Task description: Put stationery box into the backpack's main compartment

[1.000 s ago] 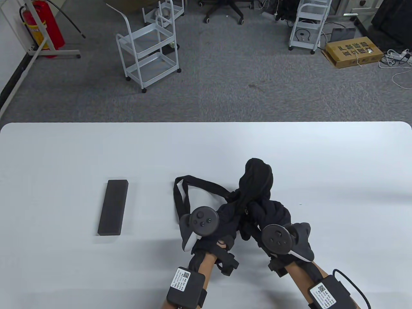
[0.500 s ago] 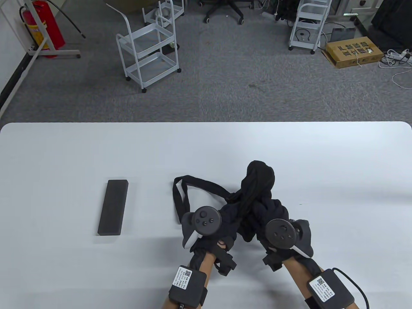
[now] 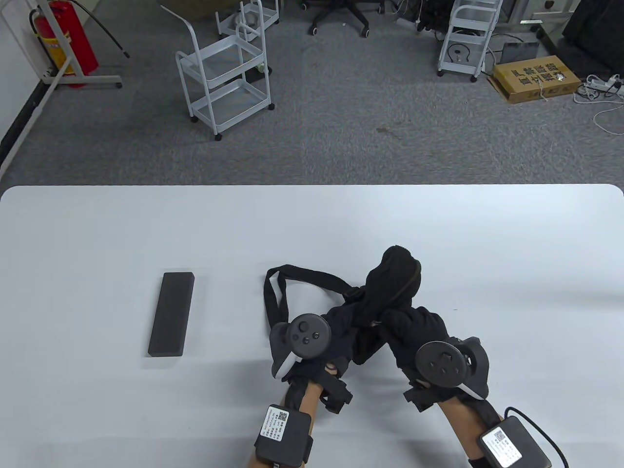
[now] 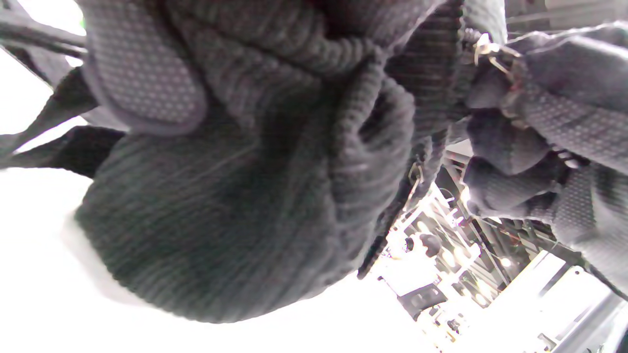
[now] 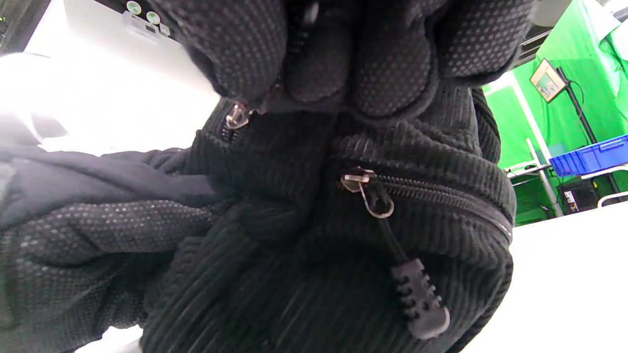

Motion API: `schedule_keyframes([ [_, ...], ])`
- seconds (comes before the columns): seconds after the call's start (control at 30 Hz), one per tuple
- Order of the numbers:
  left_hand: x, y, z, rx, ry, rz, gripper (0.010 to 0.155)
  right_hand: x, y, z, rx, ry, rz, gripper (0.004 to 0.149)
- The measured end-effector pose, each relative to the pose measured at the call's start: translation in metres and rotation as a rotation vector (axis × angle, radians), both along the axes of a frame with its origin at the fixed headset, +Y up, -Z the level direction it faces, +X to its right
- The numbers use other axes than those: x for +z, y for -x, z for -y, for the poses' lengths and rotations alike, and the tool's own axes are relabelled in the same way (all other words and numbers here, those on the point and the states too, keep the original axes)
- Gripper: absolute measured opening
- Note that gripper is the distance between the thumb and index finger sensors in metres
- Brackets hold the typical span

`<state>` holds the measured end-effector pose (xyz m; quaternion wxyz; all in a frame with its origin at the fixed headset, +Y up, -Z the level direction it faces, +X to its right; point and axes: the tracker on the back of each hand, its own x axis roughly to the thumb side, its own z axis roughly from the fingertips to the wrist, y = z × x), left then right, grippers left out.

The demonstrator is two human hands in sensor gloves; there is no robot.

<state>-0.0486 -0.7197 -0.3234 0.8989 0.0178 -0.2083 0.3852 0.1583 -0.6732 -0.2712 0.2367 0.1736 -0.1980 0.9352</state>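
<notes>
A small black corduroy backpack (image 3: 395, 278) lies crumpled on the white table (image 3: 97, 234), its strap (image 3: 273, 297) looped to the left. My left hand (image 3: 336, 324) grips the bag's fabric on its left side; the ribbed cloth (image 4: 235, 211) fills the left wrist view. My right hand (image 3: 414, 324) pinches a zipper pull (image 5: 238, 117) at the bag's top. A second zipper with a rubber tab (image 5: 417, 299) hangs free below. The dark grey stationery box (image 3: 171, 313) lies flat to the left, well apart from both hands.
The table's near edge is below my wrists. On the carpet beyond the table stand white rolling carts (image 3: 224, 78), a cardboard box (image 3: 536, 78) and a red fire extinguisher (image 3: 66, 39).
My right hand has drawn right and toward me with the zipper pull, and the bag's top has shifted slightly right. My left hand holds almost still.
</notes>
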Motion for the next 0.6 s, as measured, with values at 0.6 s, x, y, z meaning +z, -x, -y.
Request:
schedule_keyframes([
  [0.6, 0.0, 0.002, 0.0, -0.01, -0.008, 0.014, 0.049, 0.0, -0.021, -0.015, -0.093, -0.015, 0.031, 0.04],
])
